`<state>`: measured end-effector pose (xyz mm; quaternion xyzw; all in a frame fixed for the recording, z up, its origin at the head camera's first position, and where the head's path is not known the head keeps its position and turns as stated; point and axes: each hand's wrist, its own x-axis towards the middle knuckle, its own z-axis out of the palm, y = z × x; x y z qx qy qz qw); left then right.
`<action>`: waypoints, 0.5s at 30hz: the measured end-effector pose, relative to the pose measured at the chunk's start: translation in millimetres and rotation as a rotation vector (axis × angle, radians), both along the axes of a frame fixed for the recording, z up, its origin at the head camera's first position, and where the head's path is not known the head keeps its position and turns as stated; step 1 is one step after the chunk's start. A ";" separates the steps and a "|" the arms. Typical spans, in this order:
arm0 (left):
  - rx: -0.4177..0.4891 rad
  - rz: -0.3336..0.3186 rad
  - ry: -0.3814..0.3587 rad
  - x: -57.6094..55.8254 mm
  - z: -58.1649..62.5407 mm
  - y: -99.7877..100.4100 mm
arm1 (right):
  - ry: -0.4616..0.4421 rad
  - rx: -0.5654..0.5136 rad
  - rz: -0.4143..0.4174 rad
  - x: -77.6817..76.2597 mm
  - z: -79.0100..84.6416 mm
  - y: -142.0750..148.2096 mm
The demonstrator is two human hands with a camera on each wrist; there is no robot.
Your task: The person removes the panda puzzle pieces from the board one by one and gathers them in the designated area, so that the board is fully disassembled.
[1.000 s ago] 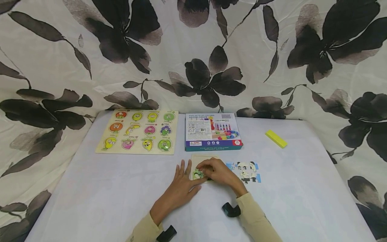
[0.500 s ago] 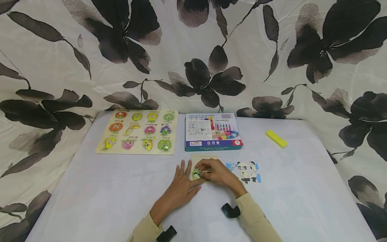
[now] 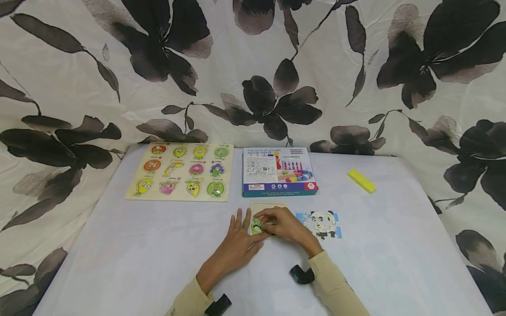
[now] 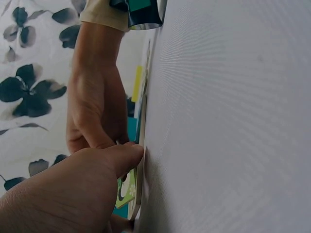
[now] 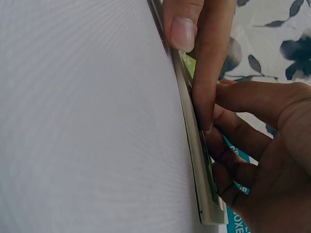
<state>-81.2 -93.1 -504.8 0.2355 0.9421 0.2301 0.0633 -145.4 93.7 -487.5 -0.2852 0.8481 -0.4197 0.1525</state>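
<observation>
My left hand (image 3: 231,245) lies with fingers straight and spread at the near left of a small pale wooden puzzle board (image 3: 272,205); its thumb and index finger lie along the near edge. Bent over the board, my right hand (image 3: 282,224) pinches a green puzzle piece (image 3: 256,226) with a dark and white print. In the left wrist view the green piece (image 4: 125,191) stands tilted at the board. Part of the board is hidden under the right hand. Just right of it lie panda puzzle pieces (image 3: 319,230) in blue, white and black.
Behind are a wooden fruit puzzle board (image 3: 183,175) at left and a printed bead-set box (image 3: 278,172) at centre. A yellow block (image 3: 361,181) lies at right on the white-covered table (image 3: 395,263). A floral cloth (image 3: 336,79) hangs behind the table.
The green piece has shifted slightly left and turned in the right fingers, which moved a little left with it. The left hand stays in place.
</observation>
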 end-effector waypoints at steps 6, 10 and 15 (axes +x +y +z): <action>0.002 -0.001 0.003 -0.3 0.5 0.0 | 0.014 0.007 -0.005 -1.1 -1.0 1.2; 0.003 -0.003 0.005 -0.4 0.9 -0.1 | 0.015 0.003 -0.011 -2.1 -1.8 2.0; 0.012 -0.012 0.001 0.3 1.4 -0.6 | 0.001 -0.027 -0.032 -1.8 -3.6 3.4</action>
